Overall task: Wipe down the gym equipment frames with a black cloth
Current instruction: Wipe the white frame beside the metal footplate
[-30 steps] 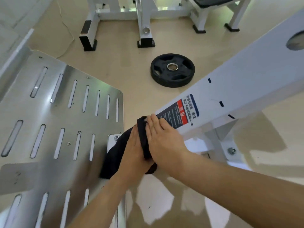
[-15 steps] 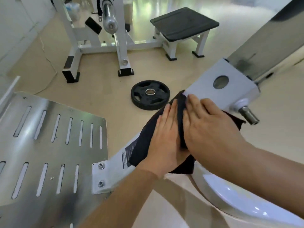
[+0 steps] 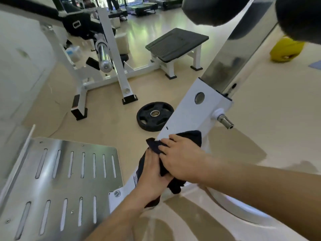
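A white machine beam slopes up from the slotted steel footplate toward a chrome rail. A black cloth is draped over the beam's lower half. My left hand presses flat on the cloth on the beam's left side. My right hand lies on top of the cloth, fingers spread and pointing left over the beam's top face. Both palms cover most of the cloth; its ends show above and below the hands.
A black weight plate lies on the floor just beyond the beam. A steel peg sticks out on the beam's right. Behind stand a white rack with a chrome sleeve, a black-topped step, and a yellow object at far right.
Both hands and the cloth slid up the beam half a second ago, then came back down toward the footplate. The camera tilted up, so more of the room shows.
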Demonstrator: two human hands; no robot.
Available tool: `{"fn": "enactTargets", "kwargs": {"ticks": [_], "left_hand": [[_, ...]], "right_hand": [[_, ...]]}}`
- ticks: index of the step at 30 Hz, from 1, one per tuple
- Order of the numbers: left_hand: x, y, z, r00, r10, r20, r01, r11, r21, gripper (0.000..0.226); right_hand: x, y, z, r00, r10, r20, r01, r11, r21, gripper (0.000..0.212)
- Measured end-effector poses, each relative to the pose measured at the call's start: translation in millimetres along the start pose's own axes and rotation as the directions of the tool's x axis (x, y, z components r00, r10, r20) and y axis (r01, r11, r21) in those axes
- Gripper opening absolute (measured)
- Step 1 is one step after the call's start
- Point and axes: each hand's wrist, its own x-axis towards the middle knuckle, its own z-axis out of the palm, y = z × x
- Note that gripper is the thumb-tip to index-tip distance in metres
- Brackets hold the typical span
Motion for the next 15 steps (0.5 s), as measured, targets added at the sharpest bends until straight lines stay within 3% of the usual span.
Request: {"fn": "enactTargets", "kwargs": {"ticks": [3,5,7,10,12,15], "left_hand": [[41.3,78.1,-8.4,0.986,0.129,0.106,-0.104,0.971,-0.217,0.071],[75.2,127.2,-9.7,0.978,0.169,0.120,-0.126,0.945,-0.303,0.062],[103.9,159.1,-6.5,0.975,0.204,0.091,-0.179,0.957,-0.231,0.059],[111.7,158.9,6.6,0.910,0.415,0.006,-0.415,0.910,0.017,0.065],[98.9,129.7,13.5,0.894,0.448,0.003,-0.444,0.887,0.127,0.072],[62.0,84.0,18.5,0.923,0.386,0.008,-0.381,0.907,0.181,0.068]], "right_hand": [[-27.6,49.5,-40.9,0.966,0.201,-0.162,-0.207,0.978,-0.018,0.032],[-48.8,89.4,-71.4,0.923,0.346,-0.167,-0.359,0.932,-0.053,0.028],[-65.4,116.2,-90.2,0.870,0.467,-0.158,-0.483,0.872,-0.081,0.032],[-72.7,112.7,-76.1,0.829,0.538,-0.154,-0.555,0.825,-0.102,0.057],[-74.8,95.9,-60.1,0.838,0.517,-0.177,-0.542,0.827,-0.148,0.066],[-73.9,86.4,-57.9,0.865,0.469,-0.181,-0.493,0.862,-0.122,0.071]]}}
